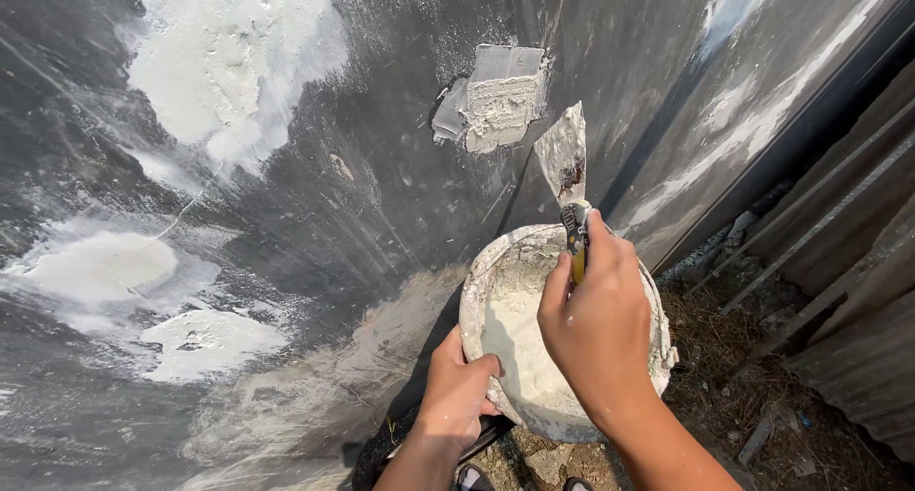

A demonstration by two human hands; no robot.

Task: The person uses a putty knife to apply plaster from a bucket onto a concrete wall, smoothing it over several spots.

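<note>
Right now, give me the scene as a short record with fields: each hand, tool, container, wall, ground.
left hand: grips the near rim of the bucket, thumb over the edge
right hand: closed on the handle of the putty knife, blade pointing up toward the wall
bucket: white, smeared, partly filled with pale filler paste
putty knife: blade coated in filler, with a dark patch near the handle
wall: dark, with white filler patches; a thick fresh patch sits above the blade
ground: dirt, dry debris

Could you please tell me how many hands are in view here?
2: the left hand grips the bucket rim; the right hand holds the putty knife above it.
</note>
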